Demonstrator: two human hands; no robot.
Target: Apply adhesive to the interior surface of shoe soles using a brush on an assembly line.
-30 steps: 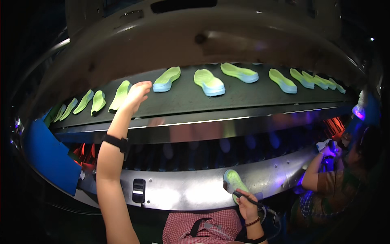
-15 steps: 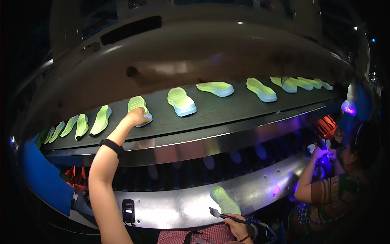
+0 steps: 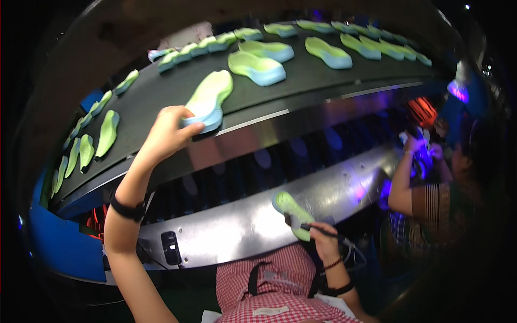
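The green-and-blue sole (image 3: 210, 94) at eleven o'clock, pinched at its blue end by the left hand (image 3: 173, 132), is best held level, though contact seems partly hidden, with the brush (image 3: 305, 226) gripped by the right hand (image 3: 325, 245) at five o'clock held steady.

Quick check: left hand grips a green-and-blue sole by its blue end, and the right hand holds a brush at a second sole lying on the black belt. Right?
Not quite: in the head view, the second sole lies on the silver ledge, not the black belt. The left hand, green-and-blue sole, right hand and brush are as you say.
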